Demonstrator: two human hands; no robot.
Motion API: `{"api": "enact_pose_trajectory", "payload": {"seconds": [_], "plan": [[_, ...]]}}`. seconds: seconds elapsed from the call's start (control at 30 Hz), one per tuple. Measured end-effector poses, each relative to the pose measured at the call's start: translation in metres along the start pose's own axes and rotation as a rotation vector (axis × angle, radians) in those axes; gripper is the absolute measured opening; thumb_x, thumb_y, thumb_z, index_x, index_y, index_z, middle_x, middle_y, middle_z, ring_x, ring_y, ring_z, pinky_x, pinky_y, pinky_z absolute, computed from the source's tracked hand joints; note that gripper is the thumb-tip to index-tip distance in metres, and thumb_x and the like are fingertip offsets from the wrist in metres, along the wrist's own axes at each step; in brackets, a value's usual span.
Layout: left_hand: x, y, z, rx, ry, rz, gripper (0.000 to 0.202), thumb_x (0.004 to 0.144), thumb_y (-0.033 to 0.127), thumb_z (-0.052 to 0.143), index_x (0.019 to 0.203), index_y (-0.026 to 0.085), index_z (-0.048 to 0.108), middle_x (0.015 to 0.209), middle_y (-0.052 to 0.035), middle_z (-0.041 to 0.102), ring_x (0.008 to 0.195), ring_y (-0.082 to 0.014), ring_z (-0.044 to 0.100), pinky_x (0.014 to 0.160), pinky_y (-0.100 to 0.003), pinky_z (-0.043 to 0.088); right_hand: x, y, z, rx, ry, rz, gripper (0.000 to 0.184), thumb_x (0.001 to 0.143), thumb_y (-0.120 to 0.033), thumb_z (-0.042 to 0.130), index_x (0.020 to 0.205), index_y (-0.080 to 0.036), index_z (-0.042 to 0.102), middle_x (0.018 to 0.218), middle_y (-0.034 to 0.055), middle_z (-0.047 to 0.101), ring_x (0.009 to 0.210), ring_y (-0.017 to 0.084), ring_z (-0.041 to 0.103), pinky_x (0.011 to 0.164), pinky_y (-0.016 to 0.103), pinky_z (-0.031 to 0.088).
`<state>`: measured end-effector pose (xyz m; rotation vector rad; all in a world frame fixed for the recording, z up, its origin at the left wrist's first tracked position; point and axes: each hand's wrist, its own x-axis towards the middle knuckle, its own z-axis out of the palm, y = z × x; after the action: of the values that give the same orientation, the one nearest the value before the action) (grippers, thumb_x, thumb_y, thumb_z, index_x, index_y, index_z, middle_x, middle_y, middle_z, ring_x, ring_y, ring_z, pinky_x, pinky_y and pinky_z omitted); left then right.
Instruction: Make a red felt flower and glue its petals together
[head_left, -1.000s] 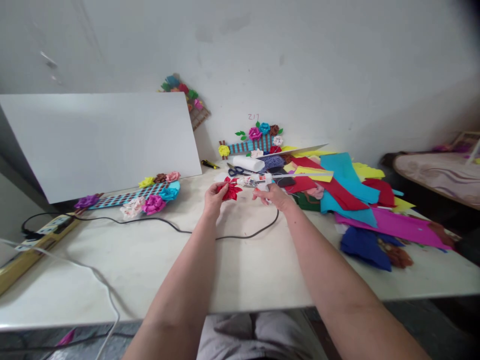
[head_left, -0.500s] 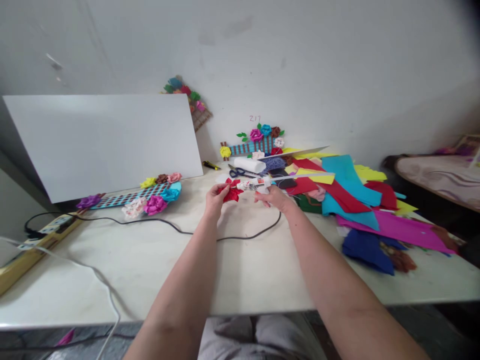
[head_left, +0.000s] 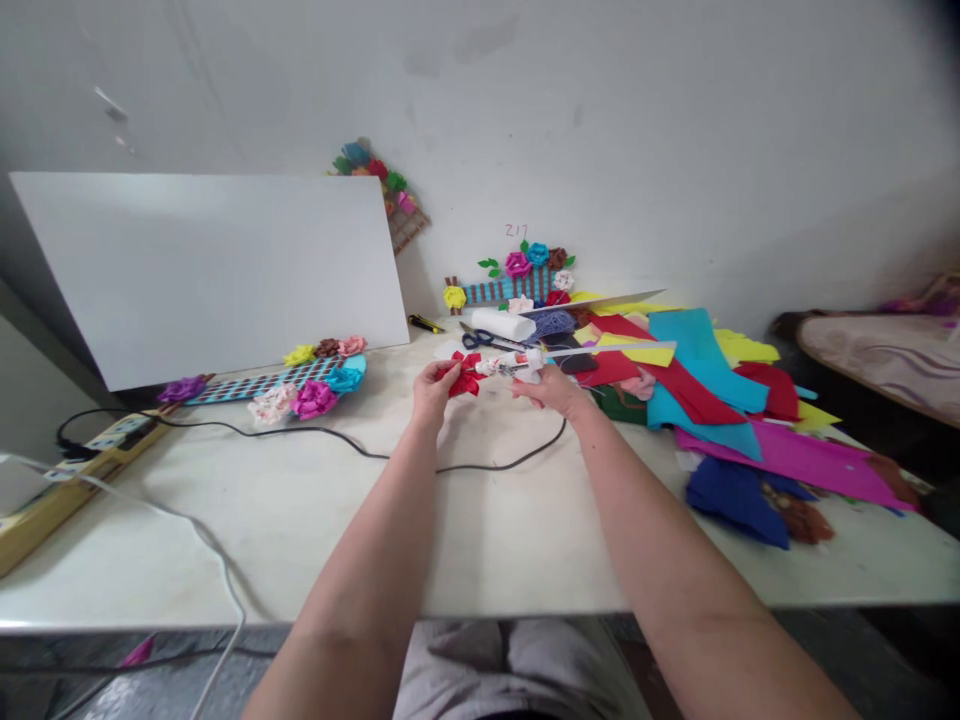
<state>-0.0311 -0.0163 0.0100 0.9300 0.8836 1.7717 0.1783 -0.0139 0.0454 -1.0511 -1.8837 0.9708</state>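
Note:
Pinched in the fingers of my left hand (head_left: 433, 391) is a red paper flower (head_left: 466, 374), held above the table. My right hand (head_left: 551, 388) grips a white glue gun (head_left: 517, 364) with a long glue stick (head_left: 607, 350) poking out of its back toward the right. The gun's nozzle points left and meets the red flower; whether it touches the petals I cannot tell. A black cord (head_left: 517, 464) loops on the table below the gun. Just behind the gun lie dark-handled scissors (head_left: 480, 340) and a white roll (head_left: 504, 324).
Coloured paper sheets (head_left: 697, 360) pile up on the right. A flower-trimmed woven piece (head_left: 262, 388) lies left, before a white board (head_left: 210, 270); another decorated piece (head_left: 510, 288) leans on the wall. A power strip (head_left: 97, 460) sits at the left edge, a yellow cutter (head_left: 425, 324) at the back.
The view has shifted slightly. Both hands stay in nearly the same place, with the glue gun still at the red flower, which has turned a little.

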Motion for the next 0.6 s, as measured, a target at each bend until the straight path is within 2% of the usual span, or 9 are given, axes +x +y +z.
{"api": "enact_pose_trajectory", "payload": {"seconds": [0.13,0.4,0.5,0.6], "plan": [[0.0,0.001,0.002,0.007,0.02,-0.003,0.042,0.052,0.036,0.088,0.077,0.012,0.065,0.068,-0.0026,0.068,0.058,-0.0135,0.065,0.061,-0.028,0.056,-0.001,-0.001,0.001,-0.037,0.017,0.001,0.031,0.061,-0.044,0.071,0.063,-0.016,0.059,0.047,-0.0008,0.053,0.04,0.01,0.041,0.042,0.027,0.034],[-0.001,0.002,0.004,0.014,0.037,-0.001,0.04,0.052,0.036,0.088,0.075,0.012,0.064,0.067,-0.0025,0.068,0.059,-0.0145,0.065,0.062,-0.029,0.057,0.01,0.016,0.001,-0.111,0.047,-0.031,0.03,0.064,-0.045,0.069,0.063,-0.018,0.056,0.047,-0.0021,0.051,0.039,0.011,0.041,0.042,0.027,0.034],[-0.002,0.002,0.005,0.006,0.031,0.002,0.039,0.053,0.035,0.088,0.075,0.012,0.064,0.067,-0.0025,0.068,0.059,-0.0145,0.066,0.063,-0.029,0.057,0.01,0.014,0.001,-0.132,0.057,-0.015,0.027,0.065,-0.041,0.069,0.062,-0.019,0.054,0.045,-0.0031,0.047,0.039,0.011,0.041,0.042,0.027,0.034],[-0.002,0.003,0.006,-0.004,0.029,0.003,0.04,0.053,0.034,0.088,0.075,0.012,0.064,0.067,-0.0026,0.068,0.058,-0.0142,0.065,0.062,-0.029,0.056,0.008,0.009,0.001,-0.147,0.083,-0.042,0.021,0.066,-0.037,0.07,0.068,-0.019,0.058,0.05,-0.0017,0.051,0.044,0.013,0.045,0.045,0.028,0.036]]}}
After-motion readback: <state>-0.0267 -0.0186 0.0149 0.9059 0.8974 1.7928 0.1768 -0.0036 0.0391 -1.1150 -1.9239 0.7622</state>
